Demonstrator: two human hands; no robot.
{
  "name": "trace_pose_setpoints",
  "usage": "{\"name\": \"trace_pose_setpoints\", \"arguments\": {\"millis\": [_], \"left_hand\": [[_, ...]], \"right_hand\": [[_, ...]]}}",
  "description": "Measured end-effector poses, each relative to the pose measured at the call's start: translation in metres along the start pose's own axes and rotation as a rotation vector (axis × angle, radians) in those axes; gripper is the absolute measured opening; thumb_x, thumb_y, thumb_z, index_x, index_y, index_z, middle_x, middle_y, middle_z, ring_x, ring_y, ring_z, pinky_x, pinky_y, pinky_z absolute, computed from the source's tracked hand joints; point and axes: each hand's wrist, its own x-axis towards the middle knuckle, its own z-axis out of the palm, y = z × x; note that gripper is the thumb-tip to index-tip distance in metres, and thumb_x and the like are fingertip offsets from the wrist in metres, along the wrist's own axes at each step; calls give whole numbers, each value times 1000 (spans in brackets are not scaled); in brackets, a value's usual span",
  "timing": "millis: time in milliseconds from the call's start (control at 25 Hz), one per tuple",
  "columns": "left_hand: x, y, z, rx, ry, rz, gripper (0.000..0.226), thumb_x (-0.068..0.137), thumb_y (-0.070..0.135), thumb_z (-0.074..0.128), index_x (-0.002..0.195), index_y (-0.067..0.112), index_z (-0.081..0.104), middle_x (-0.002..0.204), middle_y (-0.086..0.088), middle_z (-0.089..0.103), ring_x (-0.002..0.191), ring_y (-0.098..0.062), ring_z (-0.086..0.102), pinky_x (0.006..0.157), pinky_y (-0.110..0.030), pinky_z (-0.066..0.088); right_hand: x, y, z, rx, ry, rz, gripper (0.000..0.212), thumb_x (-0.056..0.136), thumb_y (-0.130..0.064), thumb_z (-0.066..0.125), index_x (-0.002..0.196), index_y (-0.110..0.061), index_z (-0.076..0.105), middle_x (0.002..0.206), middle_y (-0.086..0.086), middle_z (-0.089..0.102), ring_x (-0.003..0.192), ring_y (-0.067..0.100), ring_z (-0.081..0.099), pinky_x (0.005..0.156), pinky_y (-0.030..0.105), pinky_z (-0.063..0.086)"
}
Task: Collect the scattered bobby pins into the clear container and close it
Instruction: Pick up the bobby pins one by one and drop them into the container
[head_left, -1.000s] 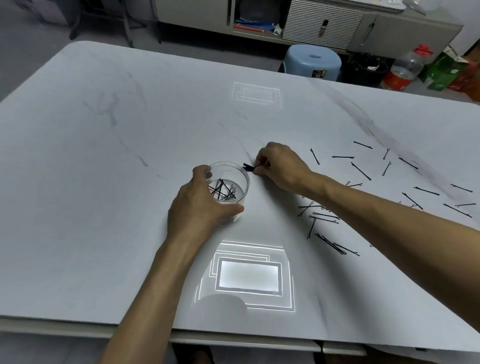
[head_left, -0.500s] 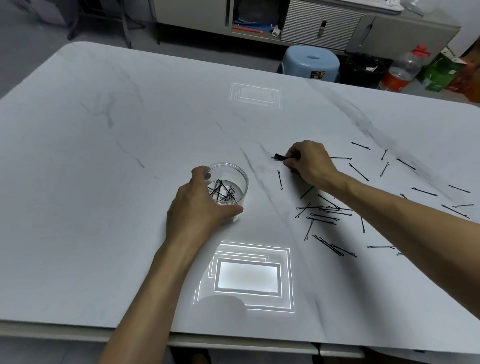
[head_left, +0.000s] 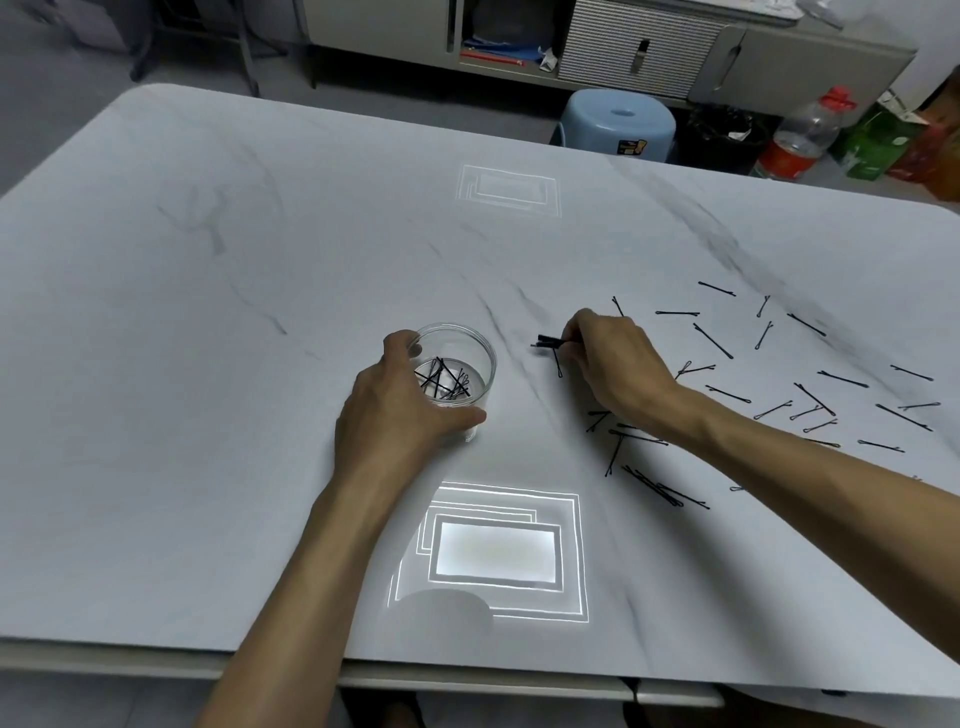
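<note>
A clear round container (head_left: 475, 347) stands open on the white marble table (head_left: 218, 322) with several black bobby pins lying inside it. My left hand (head_left: 400, 410) grips it from the near side, thumb on the left rim and fingers round the right wall. Just right of the container, my right hand (head_left: 618, 364) pinches a small bundle of bobby pins (head_left: 549, 342) that points left, low over the table. One loose pin (head_left: 558, 365) lies under that hand. Several scattered bobby pins (head_left: 810, 395) cover the table to the right. No lid is visible.
A bright reflection of a ceiling lamp (head_left: 493, 553) lies on the table near the front edge. Beyond the far edge stand a blue plastic stool (head_left: 618, 122), a bottle with a red cap (head_left: 802, 135), a green box (head_left: 878, 140) and a grey cabinet (head_left: 634, 47).
My right hand went from the container out to the scattered pins, then came back a little toward the container with a bundle of pins. My left hand and the container stayed put.
</note>
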Motion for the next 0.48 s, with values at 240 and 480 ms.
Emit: {"name": "trace_pose_setpoints", "arguments": {"millis": [240,480], "left_hand": [[0,1,1,4,-1,-1,88,61,40,84,134,28,36,139,14,50,126,-18,48,89,-33,40],[1,0,1,-3,2,0,88,61,41,84,134,28,37,139,14,50,125,-18,49,88,-33,40]], "right_hand": [[8,-18,3,-105,-3,160,15,85,-22,66,88,-8,68,85,14,67,80,38,59,64,33,43],[8,-42,-8,-446,-166,43,25,83,4,47,65,-7,33,75,9,45,74,33,44,64,33,30]]}}
